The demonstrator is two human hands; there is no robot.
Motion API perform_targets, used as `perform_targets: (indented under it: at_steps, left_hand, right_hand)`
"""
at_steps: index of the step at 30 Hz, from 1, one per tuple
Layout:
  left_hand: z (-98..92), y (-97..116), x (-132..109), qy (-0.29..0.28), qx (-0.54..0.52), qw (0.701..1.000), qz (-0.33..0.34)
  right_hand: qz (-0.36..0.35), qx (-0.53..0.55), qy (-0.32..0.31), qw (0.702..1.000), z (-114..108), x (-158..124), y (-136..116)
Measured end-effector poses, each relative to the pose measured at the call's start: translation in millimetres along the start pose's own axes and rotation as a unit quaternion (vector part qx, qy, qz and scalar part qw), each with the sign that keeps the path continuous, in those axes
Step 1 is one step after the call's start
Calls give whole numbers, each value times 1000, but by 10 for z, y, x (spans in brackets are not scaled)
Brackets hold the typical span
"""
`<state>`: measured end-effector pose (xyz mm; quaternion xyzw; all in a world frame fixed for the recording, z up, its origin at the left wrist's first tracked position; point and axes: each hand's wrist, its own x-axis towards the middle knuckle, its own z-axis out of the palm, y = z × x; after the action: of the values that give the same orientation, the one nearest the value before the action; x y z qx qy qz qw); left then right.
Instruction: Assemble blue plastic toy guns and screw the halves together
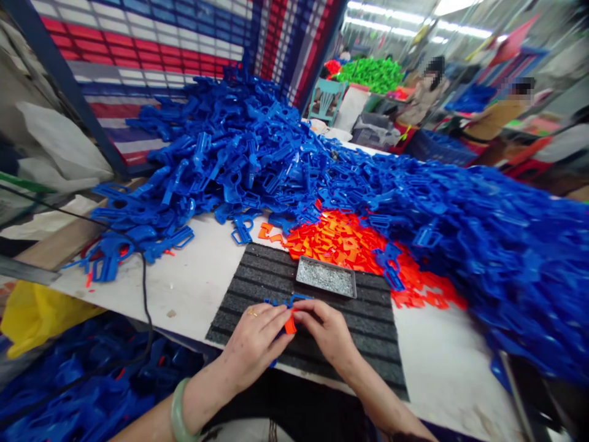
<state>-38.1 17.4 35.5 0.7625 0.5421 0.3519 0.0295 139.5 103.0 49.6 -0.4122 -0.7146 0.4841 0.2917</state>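
Blue plastic part with orange tab between left hand and right hand.

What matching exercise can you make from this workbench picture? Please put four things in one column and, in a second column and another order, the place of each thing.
Things:
A. pale green bangle
B. shallow metal tray
C. small orange plastic piece
D. black ribbed mat

Places:
1. pinched between the left hand and right hand
2. around the left wrist
3. on the white table top, under both hands
4. on the mat, ahead of the hands

Pairs: A-2, B-4, C-1, D-3
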Motion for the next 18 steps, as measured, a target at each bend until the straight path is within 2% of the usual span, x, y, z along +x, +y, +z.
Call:
perform_targets:
  at_steps: [3, 5, 9, 18]
  left_hand:
    - [-34, 3, 16, -21, 13, 1000, -12]
    - [-50, 7, 33, -34, 17, 999, -17]
    - [-62, 12, 60, -43, 27, 998, -22]
    - [-84, 51, 55, -64, 67, 996, -20]
  right_hand:
    - [-88, -79, -19, 993, -20, -17, 57]
    - [-112, -117, -28, 986, -19, -24, 104]
    - [-114, -164, -32, 979, 10, -29, 170]
    - [-118, -191, -39, 974, 45, -15, 163]
